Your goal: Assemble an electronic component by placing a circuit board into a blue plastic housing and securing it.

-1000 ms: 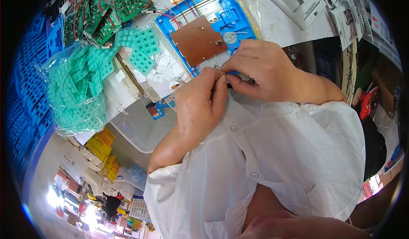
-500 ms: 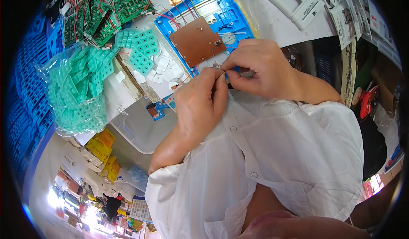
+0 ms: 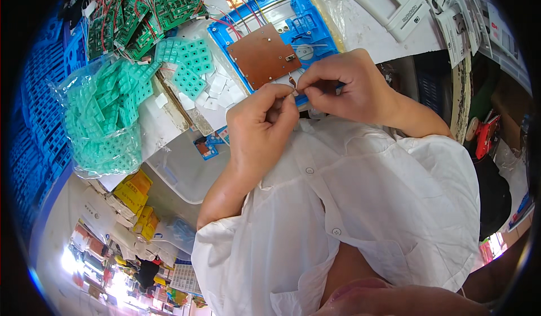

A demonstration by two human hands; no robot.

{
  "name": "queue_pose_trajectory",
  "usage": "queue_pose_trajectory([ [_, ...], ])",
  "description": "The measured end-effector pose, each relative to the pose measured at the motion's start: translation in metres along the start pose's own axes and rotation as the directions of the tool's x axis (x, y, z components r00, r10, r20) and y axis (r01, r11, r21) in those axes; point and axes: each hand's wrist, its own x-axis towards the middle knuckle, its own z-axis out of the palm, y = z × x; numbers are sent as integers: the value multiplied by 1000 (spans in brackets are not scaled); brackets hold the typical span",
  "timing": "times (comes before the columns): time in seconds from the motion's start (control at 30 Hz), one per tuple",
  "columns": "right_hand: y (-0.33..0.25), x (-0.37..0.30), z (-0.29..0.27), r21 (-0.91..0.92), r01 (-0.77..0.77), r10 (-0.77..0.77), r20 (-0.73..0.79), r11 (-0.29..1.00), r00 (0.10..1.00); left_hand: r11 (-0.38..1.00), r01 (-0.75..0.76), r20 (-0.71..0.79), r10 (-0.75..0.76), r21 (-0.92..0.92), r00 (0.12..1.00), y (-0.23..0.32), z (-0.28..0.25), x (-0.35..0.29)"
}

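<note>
Close handwork beside a brown circuit board (image 3: 262,56)
Left hand (image 3: 256,118) and right hand (image 3: 358,87) pinch a thin wire (image 3: 292,82), fingers (image 3: 320,73) closed, near the blue casing (image 3: 317,29).

Tiny brown piece (image 3: 292,82) by the fingertips (image 3: 303,82), too small to name! The right hand (image 3: 352,86) covers part of the blue casing (image 3: 316,31), and the top edge crops 1 white panel (image 3: 399,24)!
</note>
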Motion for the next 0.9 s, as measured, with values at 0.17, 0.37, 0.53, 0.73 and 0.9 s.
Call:
queue_pose_trajectory([
  [0.17,-2,2,-5,90,-28,22,68,996,997,989,-108,6,108,101,994,-3,0,3],
  [0.37,0,12,-15,-106,73,-56,157,992,986,959,-174,57,166,222,985,5,-5,7],
  [0.53,6,9,-11,-107,174,-168,57,979,984,964,-83,41,75,253,996,9,-11,17],
  [0.73,21,10,-8,-329,477,-475,91,815,875,974,-26,249,-31,223,968,7,-19,40],
  [0.9,23,11,-8,-465,548,-571,107,695,814,907,404,499,-405,115,767,31,-33,68],
])
